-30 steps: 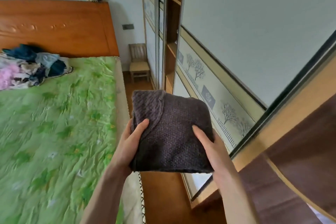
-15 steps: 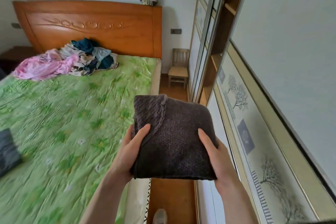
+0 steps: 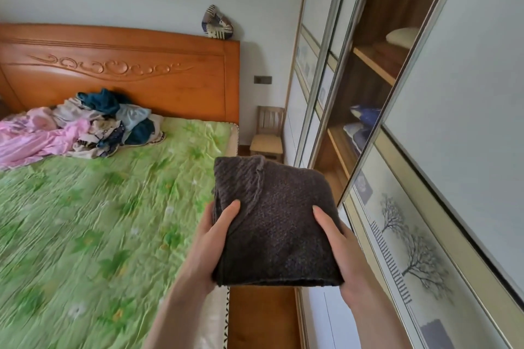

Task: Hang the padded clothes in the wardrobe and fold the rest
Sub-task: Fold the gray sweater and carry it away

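A folded dark brown knitted sweater (image 3: 276, 224) is held in the air between the bed and the wardrobe. My left hand (image 3: 212, 246) grips its left edge, thumb on top. My right hand (image 3: 341, 249) grips its right edge the same way. A heap of unfolded clothes (image 3: 85, 127), pink, blue and white, lies on the green bedsheet (image 3: 99, 221) near the headboard. The wardrobe (image 3: 377, 71) on the right has an open section with wooden shelves, where bedding lies.
A carved wooden headboard (image 3: 127, 73) backs the bed. A small wooden chair (image 3: 268, 133) stands in the narrow aisle at the far wall. Sliding wardrobe doors with tree patterns (image 3: 411, 249) run along my right. A striped item (image 3: 217, 22) sits atop the headboard.
The view has swung left, away from the wardrobe door toward the bed and clothes heap. Both hands keep the same hold on the folded sweater.
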### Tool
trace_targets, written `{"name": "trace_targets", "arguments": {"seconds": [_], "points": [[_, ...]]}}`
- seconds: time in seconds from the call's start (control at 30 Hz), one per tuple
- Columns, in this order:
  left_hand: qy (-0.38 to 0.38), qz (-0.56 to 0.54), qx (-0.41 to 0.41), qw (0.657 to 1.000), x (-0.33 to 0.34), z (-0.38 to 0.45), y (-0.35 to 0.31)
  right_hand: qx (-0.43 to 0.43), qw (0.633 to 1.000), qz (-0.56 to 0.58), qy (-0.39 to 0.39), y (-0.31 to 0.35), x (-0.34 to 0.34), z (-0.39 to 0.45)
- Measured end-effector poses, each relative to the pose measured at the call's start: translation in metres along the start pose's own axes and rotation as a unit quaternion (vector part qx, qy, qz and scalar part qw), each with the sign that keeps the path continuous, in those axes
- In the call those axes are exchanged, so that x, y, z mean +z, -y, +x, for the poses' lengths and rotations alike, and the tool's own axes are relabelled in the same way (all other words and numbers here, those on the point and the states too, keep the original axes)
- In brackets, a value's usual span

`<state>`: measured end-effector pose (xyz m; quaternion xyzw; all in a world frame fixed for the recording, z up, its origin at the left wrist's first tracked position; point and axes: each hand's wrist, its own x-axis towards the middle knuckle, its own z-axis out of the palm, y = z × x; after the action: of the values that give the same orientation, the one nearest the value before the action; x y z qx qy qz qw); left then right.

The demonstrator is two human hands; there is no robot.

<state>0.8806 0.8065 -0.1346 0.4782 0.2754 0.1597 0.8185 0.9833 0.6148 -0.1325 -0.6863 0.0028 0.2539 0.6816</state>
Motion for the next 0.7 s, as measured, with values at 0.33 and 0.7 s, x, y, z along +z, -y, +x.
{"name": "trace_targets", "arguments": {"seconds": [0.33,0.7], "points": [[0.021,0.013,-0.028,0.999,0.022,0.119,-0.021,0.02,1.0,0.003,-0.023,0.03,0.011,0.113],[0.013,0.027,-0.054,0.998,0.057,0.263,-0.034,0.029,0.999,0.021,0.007,0.065,0.014,0.251]]}}
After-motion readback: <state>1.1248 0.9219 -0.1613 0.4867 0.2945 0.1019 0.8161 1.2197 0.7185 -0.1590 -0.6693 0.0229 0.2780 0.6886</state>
